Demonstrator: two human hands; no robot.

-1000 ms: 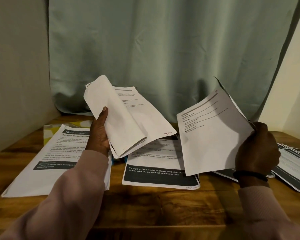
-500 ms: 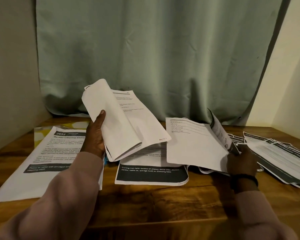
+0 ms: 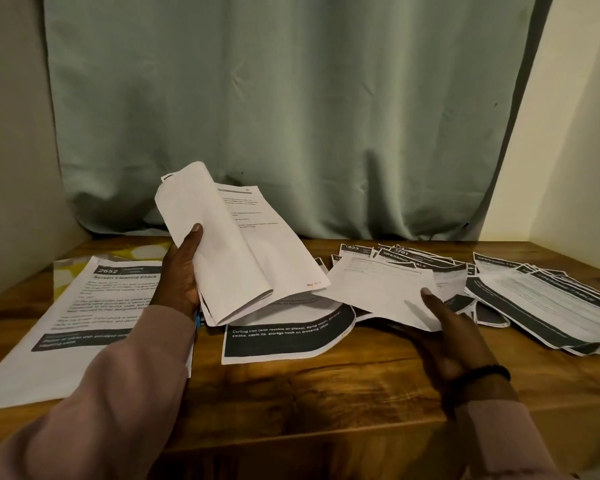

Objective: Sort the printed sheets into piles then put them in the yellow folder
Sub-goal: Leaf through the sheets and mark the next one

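Far left, a yellow folder [image 3: 66, 271] shows only as a patterned corner on the table [image 3: 326, 393], under the left pile [image 3: 84, 323], whose top sheet is headed "Screen Cleaning Check". Just right of that pile, your left hand [image 3: 181, 278] holds a curled sheaf [image 3: 229, 251] above the table, thumb laid across its blank back and fingers hidden behind; a printed page shows on the sheaf's right half. Below it lies the middle pile [image 3: 284, 337], its top sheet ending in a dark band about a curling iron. To its right, your right hand [image 3: 447, 334] has its thumb on the near edge of a single sheet [image 3: 381, 292], which lies over the next pile [image 3: 402, 258]. Whether the fingers beneath pinch the sheet or only support it, you cannot tell. At the far right, a fanned pile [image 3: 548, 306] spreads toward the table edge.

The step in hand appears to be sorting: one sheet is being set on its pile while the sheaf waits. No sheet is in the folder.

The next move likely calls for freeing the right hand, peeling the next page off the sheaf and reading its heading. The right-hand piles overlap loosely, so place each sheet squarely, or the piles may merge.
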